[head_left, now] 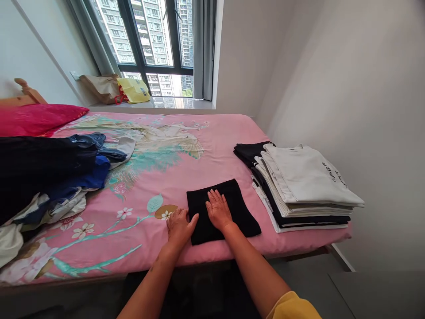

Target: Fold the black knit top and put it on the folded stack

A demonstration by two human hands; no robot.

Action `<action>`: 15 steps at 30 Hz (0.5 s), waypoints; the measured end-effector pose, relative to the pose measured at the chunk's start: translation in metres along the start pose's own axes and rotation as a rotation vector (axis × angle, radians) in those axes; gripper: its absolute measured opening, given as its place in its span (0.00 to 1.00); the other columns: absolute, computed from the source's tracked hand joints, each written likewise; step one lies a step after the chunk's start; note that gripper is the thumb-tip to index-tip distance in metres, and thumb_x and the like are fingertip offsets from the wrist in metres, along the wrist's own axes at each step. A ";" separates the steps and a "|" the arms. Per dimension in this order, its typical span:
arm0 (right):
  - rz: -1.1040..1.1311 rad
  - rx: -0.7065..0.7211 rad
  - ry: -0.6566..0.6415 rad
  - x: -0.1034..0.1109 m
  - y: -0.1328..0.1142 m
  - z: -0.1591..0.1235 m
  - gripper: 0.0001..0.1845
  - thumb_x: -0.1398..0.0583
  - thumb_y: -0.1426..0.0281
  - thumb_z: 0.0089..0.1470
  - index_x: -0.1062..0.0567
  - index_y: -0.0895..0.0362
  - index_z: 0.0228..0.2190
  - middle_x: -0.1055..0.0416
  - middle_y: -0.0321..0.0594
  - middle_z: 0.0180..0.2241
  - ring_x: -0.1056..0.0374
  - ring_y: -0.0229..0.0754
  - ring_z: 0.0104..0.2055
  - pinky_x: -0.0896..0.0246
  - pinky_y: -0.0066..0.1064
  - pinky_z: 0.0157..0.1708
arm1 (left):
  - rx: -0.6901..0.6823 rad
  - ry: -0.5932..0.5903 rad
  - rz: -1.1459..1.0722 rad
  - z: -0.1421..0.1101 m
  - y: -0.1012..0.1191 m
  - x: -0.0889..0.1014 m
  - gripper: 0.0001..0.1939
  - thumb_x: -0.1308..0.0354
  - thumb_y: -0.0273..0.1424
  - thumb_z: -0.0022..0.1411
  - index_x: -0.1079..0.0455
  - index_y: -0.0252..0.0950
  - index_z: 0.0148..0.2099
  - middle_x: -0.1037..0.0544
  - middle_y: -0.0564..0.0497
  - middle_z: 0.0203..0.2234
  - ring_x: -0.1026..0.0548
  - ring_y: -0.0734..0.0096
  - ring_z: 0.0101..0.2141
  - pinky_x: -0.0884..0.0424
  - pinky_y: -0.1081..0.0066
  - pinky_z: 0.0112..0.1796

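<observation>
Clothes are lying heaped at the left of the bed; open left grip is resting flat at the edge of the soft, light black cloth, best pinched at its folds; open right grip is pressing on it, grasping nothing; folded shirts are sitting rightward.

- Under the right hand lay a plain black folded cloth.
- Around the left hand spread a pink bedspread, printed with white blossoms and teal stems.
- Right of the right hand sat a white T-shirt with black lettering, above a black garment.
- Left of the left hand lay a dark navy garment and a bright blue garment.
- Beyond the left hand lay a crimson pillow.
- Below the right hand showed a yellow sleeve.
</observation>
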State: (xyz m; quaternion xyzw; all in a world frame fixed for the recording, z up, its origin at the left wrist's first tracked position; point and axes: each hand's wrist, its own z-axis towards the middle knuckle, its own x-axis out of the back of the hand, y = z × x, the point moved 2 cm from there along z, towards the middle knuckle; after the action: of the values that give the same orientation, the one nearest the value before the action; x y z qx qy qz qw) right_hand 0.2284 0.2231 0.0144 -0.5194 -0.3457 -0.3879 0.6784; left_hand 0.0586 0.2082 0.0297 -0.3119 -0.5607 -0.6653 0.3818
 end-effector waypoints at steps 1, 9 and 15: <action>0.006 -0.007 0.010 0.001 -0.001 0.000 0.27 0.59 0.61 0.63 0.42 0.59 0.59 0.50 0.40 0.63 0.62 0.40 0.66 0.70 0.40 0.63 | 0.058 -0.050 -0.112 0.000 0.004 0.001 0.18 0.45 0.43 0.54 0.27 0.33 0.36 0.24 0.42 0.35 0.28 0.54 0.41 0.35 0.58 0.45; 0.136 -0.121 0.088 0.019 -0.007 -0.014 0.25 0.58 0.64 0.63 0.37 0.60 0.56 0.45 0.44 0.60 0.56 0.42 0.65 0.69 0.43 0.63 | 0.456 -0.418 -1.115 0.012 0.054 0.002 0.16 0.40 0.30 0.49 0.30 0.32 0.42 0.21 0.46 0.30 0.24 0.66 0.30 0.28 0.68 0.34; 0.855 -0.418 0.263 0.049 -0.023 -0.002 0.31 0.67 0.62 0.63 0.40 0.62 0.57 0.38 0.47 0.56 0.42 0.40 0.58 0.48 0.37 0.56 | -0.082 -0.465 -0.480 0.039 0.142 0.053 0.16 0.48 0.27 0.51 0.28 0.32 0.42 0.21 0.45 0.34 0.24 0.61 0.36 0.30 0.65 0.37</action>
State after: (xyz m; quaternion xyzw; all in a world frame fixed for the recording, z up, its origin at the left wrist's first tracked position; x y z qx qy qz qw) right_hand 0.2306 0.2091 0.0664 -0.6864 0.0724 -0.1980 0.6960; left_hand 0.1523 0.2267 0.1537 -0.3295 -0.6629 -0.6694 0.0631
